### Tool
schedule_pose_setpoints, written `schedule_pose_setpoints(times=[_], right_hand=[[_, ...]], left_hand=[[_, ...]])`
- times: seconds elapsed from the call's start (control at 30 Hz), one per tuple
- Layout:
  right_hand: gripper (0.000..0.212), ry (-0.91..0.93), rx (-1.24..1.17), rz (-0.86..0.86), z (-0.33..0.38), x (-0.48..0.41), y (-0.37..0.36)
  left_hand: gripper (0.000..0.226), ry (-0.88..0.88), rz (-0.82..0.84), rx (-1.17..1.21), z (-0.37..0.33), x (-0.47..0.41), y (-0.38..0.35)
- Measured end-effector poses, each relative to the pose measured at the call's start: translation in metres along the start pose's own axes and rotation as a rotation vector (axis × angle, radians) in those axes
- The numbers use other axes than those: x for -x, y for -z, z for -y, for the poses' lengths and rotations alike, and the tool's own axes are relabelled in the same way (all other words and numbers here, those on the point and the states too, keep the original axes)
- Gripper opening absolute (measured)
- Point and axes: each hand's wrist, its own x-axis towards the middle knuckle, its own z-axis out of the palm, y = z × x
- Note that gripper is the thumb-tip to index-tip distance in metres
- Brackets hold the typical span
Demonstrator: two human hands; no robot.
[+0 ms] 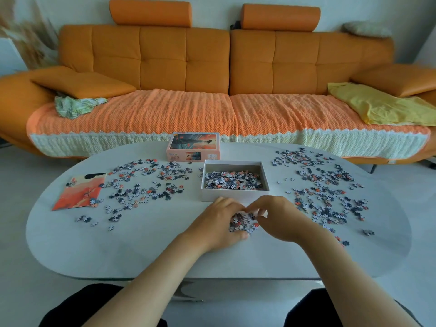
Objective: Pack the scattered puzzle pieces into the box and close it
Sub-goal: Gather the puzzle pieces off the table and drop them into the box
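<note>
The left hand (pixel 218 224) and right hand (pixel 279 218) curl their fingers round a heap of puzzle pieces (pixel 243 222), hiding its edges and most fingertips. The part-filled box (pixel 233 196) sits just beyond the fingers.

Head view, looking down, table (pixel 141 251) near

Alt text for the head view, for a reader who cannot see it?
The left hand and right hand cup a small heap of puzzle pieces on a white table, just in front of the open box, which is part-filled. Loose pieces lie scattered on both sides; the box lid sits behind the box.
</note>
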Motion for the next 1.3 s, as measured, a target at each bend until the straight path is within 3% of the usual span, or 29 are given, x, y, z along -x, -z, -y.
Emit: schedule_pose_setpoints(times=[0.17,0.33,0.43,0.63,0.77,0.93,1.03,1.17,1.3], right_hand=[[0.044,-0.060,0.142,0.159,-0.004,0.001,0.003],[0.022,-0.053,0.154,0.094,0.005,-0.008,-0.007],[0.019,-0.057,0.116,0.071,0.005,-0.012,-0.010],[0.042,-0.078,0.097,0.162,0.006,-0.010,-0.004],[0.041,-0.065,0.092,0.180,0.011,-0.012,-0.007],[0.039,-0.069,-0.002,0.108,0.017,-0.019,-0.015],[0.044,-0.062,-0.002,0.109,0.020,-0.022,-0.018],[0.061,-0.069,0.065,0.172,0.023,-0.025,-0.015],[0.089,-0.105,0.113,0.200,0.030,-0.025,-0.022]], left_hand=[[0.071,-0.023,0.007,-0.079,0.001,0.001,-0.004],[0.060,-0.012,0.005,-0.040,0.000,-0.001,0.004],[0.066,0.003,0.006,-0.049,0.001,0.001,0.017],[0.103,0.168,0.244,-0.175,0.024,0.016,0.046],[0.088,0.263,0.305,-0.094,0.035,0.028,0.062],[0.056,0.272,0.211,-0.018,0.043,0.031,0.064],[0.049,0.242,0.133,0.018,0.038,0.030,0.055],[0.055,0.210,0.122,-0.058,0.031,0.027,0.052],[0.085,0.191,0.242,-0.182,0.026,0.023,0.045]])
